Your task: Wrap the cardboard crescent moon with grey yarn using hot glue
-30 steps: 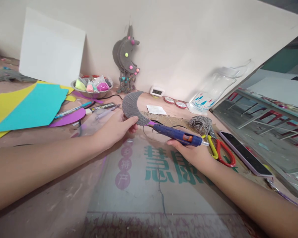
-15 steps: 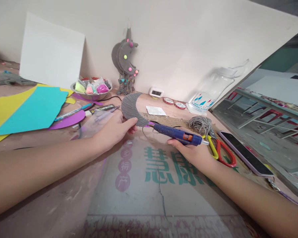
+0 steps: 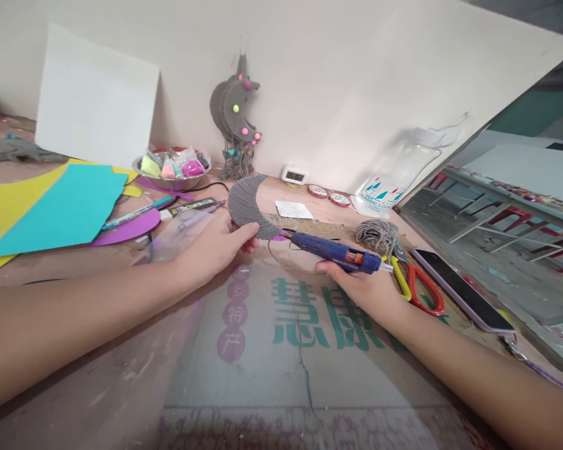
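Observation:
A crescent wrapped in grey yarn (image 3: 249,206) is pinched at its lower part by my left hand (image 3: 228,240). My right hand (image 3: 363,284) is wrapped round a blue glue gun (image 3: 331,250), which points left. Its nozzle is at the crescent's lower right tip, where a bit of purple shows. A loose strand of yarn hangs below that tip. Behind my right hand lies a ball of grey yarn (image 3: 378,235).
Scissors (image 3: 426,290) and a phone (image 3: 462,289) lie at the right. A glass bottle (image 3: 391,178), small clock (image 3: 294,175) and bowl of clay (image 3: 171,172) stand behind. Coloured sheets (image 3: 59,209) lie left. A decorated moon (image 3: 237,109) hangs on the wall.

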Demonstrator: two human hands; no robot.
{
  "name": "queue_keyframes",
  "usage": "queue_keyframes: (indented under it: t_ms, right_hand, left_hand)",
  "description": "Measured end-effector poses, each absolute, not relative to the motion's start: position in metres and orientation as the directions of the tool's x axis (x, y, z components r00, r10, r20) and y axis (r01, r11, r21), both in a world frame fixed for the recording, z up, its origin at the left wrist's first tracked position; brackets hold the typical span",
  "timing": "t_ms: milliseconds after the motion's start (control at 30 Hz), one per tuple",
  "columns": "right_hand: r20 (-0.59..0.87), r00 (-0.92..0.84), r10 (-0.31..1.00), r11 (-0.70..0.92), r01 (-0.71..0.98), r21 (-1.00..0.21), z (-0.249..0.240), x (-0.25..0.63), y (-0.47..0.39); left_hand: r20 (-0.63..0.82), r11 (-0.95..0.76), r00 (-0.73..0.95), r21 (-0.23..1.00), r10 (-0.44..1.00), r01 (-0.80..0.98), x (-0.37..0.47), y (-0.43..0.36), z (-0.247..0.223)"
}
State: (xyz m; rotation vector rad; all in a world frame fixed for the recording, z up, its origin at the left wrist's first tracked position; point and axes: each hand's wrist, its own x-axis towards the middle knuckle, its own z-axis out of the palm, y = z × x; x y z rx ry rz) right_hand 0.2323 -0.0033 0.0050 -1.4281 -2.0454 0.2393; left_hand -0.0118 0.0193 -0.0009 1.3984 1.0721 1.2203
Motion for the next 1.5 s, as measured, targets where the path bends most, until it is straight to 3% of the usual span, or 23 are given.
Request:
queue_keyframes:
  t_ms: [433,833,1500]
  right_hand:
    - [0.404,-0.162,0.900,0.373,0.767,-0.522,0.0084,0.2283,-0.0042]
    - [0.439,-0.147,0.886,0.364,0.806,-0.466,0.0025,0.2333,-0.0014]
    - [0.387,-0.186,0.903,0.376,0.780,-0.501,0.0044,0.2337,-0.0032]
  left_hand:
    - [0.161,-0.170,0.128,0.983,0.979,0.063,-0.0126,0.0202,-0.0019]
    - [0.152,-0.161,0.126,0.985,0.980,0.067,-0.0125,0.0178,-0.0004]
    - [0.169,-0.182,0.142,0.980,0.975,0.084,-0.0142,0.0210,-0.0036]
